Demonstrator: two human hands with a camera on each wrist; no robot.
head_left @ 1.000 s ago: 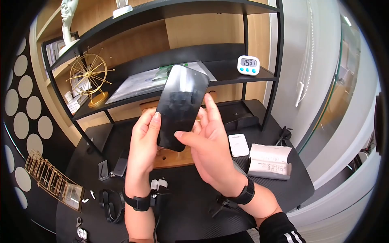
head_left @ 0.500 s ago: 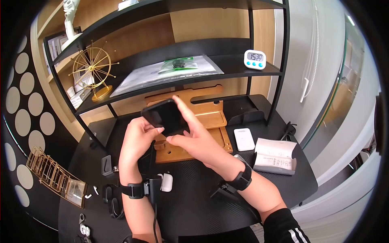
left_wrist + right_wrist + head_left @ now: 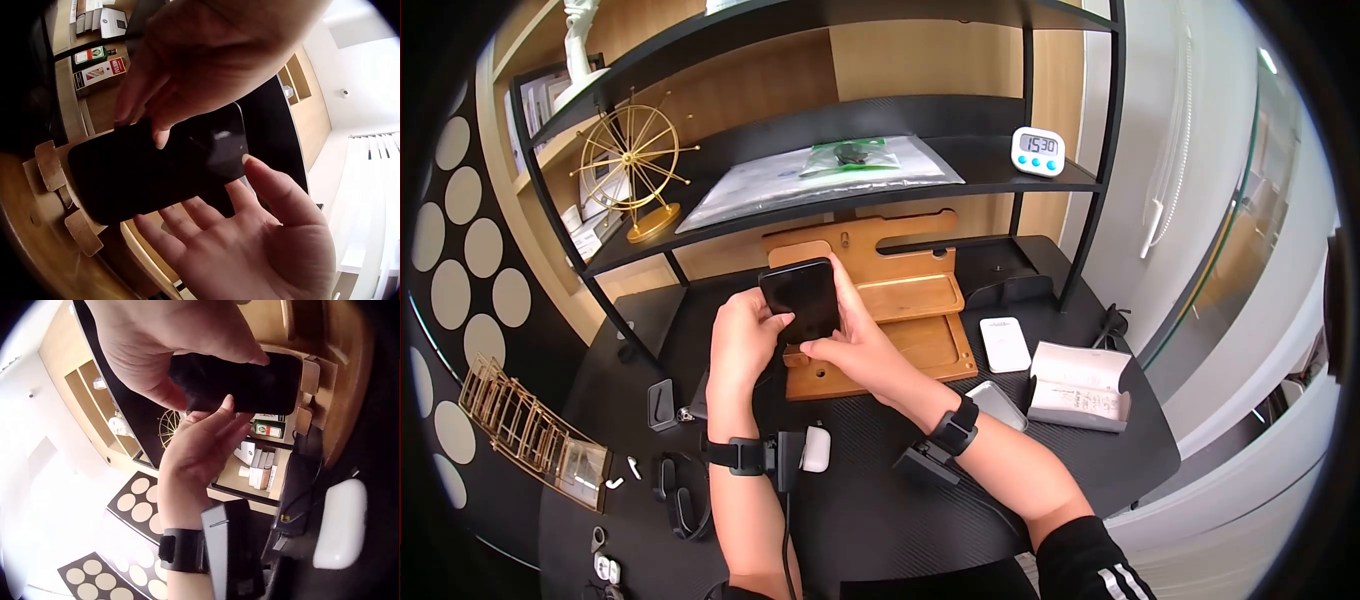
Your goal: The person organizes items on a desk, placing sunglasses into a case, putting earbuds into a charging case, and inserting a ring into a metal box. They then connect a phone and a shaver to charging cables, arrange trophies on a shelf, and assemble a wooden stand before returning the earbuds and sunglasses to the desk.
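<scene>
Phone (image 3: 803,297), black, dark screen facing up toward the head camera, clamped between left hand (image 3: 743,335) and right hand (image 3: 855,340). By the left, pinched at one long edge, thumb on the front and fingers behind. By the right, held along the opposite edge, thumb at the near end, fingers reaching behind. Just in front of the raised plate (image 3: 800,252) of a wooden stand (image 3: 920,345), and close to two small wooden lugs (image 3: 50,165) in the wrist views; cannot tell whether touching.

On the shelf (image 3: 990,165) above, digits reading 15 30 on a white timer (image 3: 1038,152) with blue buttons. Farther left, clear bags (image 3: 740,185), one smaller with green edging. Right of the stand, a white slab (image 3: 1005,345) with tiny marking near the top, and an unfolded box (image 3: 1080,390) with lines of writing inside, illegible at this size. In the left wrist view, a red-and-white box (image 3: 100,73) with lettering too blurred to read surely. On the table (image 3: 880,500), a white earbud case (image 3: 816,448). On the right sleeve (image 3: 1090,560), white stripes.
</scene>
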